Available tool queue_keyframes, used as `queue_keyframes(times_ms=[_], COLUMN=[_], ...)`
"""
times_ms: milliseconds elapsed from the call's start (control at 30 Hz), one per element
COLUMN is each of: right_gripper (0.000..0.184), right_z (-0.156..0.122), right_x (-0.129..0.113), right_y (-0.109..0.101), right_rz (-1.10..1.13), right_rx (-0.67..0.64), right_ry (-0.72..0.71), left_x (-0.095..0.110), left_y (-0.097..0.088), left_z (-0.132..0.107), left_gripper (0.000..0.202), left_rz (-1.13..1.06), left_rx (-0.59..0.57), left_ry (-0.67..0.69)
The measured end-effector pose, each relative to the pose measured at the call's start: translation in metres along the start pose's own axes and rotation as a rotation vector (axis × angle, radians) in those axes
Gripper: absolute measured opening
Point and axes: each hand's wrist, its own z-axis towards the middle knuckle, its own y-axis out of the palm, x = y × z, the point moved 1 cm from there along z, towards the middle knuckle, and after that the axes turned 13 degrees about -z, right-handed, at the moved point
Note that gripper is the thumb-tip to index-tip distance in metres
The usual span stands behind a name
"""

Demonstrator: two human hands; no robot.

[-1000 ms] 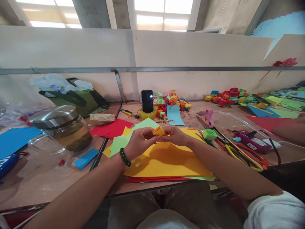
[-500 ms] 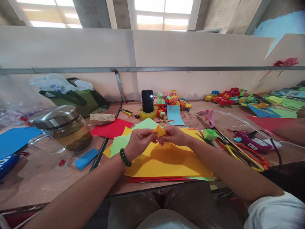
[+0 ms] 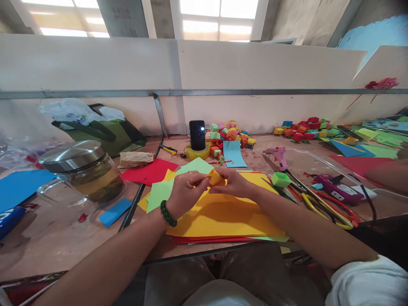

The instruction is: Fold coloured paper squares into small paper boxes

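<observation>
Between my two hands is a small folded piece of yellow-orange paper (image 3: 216,178), held above the paper stack. My left hand (image 3: 188,192), with a green bead bracelet at the wrist, pinches its left side. Around its right side are the closed fingers of my right hand (image 3: 235,183). Below lies a stack of yellow paper sheets (image 3: 223,216), with red and green edges showing underneath. Light green paper (image 3: 162,193) sticks out at the left of the stack. A small open green paper box (image 3: 280,179) sits just right of it.
A lidded glass mug (image 3: 92,182) and a blue paper strip (image 3: 115,212) are at left. A phone (image 3: 197,135) stands in a tape roll, beside piled paper cubes (image 3: 232,135). At right lie a pink glue gun (image 3: 280,158), scissors (image 3: 325,208) and another person's arm (image 3: 387,176).
The folded paper has shifted slightly right and turned, showing more of its side. My right fingers have spread around it, and my left hand has tilted a little.
</observation>
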Motion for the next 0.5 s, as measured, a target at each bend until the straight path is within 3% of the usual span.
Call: queue_keyframes(times_ms=[100,233,500], right_gripper=[0.034,0.036,0.040], right_z=[-0.001,0.000,0.001], right_x=[0.000,0.000,-0.004], right_y=[0.004,0.005,0.005], right_rz=[-0.008,0.091,0.219], right_rx=[0.043,-0.002,0.001], right_ry=[0.036,0.050,0.085], left_x=[0.002,0.004,-0.007], left_y=[0.003,0.006,0.009], left_z=[-0.002,-0.002,-0.004], left_gripper=[0.023,0.020,0.025], left_rz=[0.004,-0.062,-0.361], left_rx=[-0.012,0.017,0.048], left_ry=[0.022,0.003,-0.180])
